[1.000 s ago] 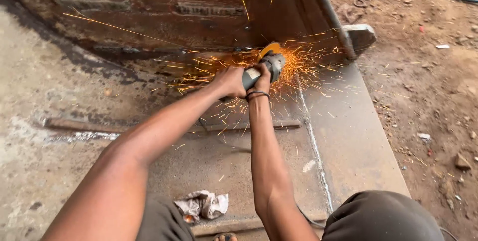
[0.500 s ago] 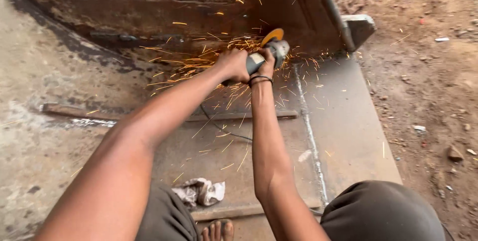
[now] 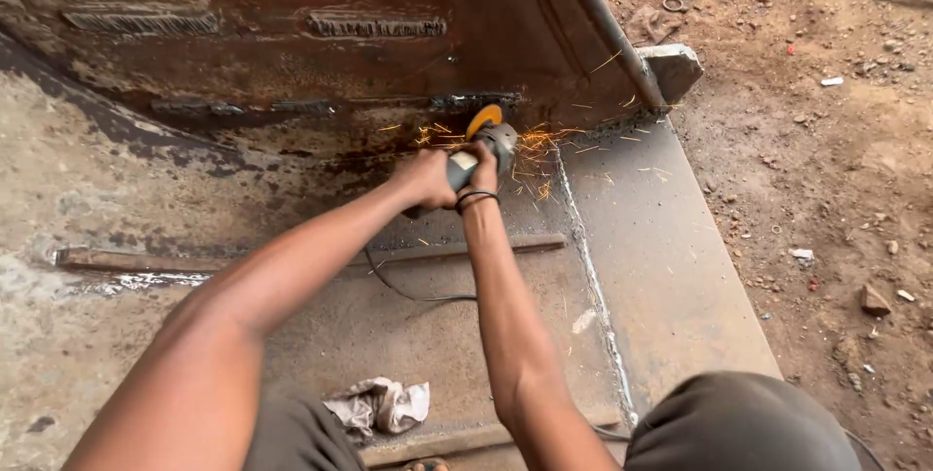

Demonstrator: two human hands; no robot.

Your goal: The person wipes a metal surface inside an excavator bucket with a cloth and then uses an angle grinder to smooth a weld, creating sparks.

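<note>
Both my hands grip a grey angle grinder point(image 3: 491, 140) with an orange disc guard. My left hand point(image 3: 425, 179) holds its body from the left, and my right hand point(image 3: 481, 168), with a dark band at the wrist, holds it from behind. The disc meets the seam where a rusty upright steel wall point(image 3: 321, 53) joins the flat steel plate point(image 3: 661, 257). Orange sparks point(image 3: 544, 145) fly out to the right of the disc. The grinder's black cable point(image 3: 408, 291) trails back across the plate toward me.
A crumpled grey rag point(image 3: 379, 403) lies on the plate near my knees. A flat steel bar point(image 3: 243, 259) lies across the plate. A weld seam point(image 3: 598, 277) runs toward me. Bare dirt with stones point(image 3: 836, 170) lies right; a stone block point(image 3: 673, 68) sits at the wall's corner.
The spray of sparks has shrunk from a wide fan to a small burst on the right. My hands and the grinder stay at the same seam; the view shifted slightly.
</note>
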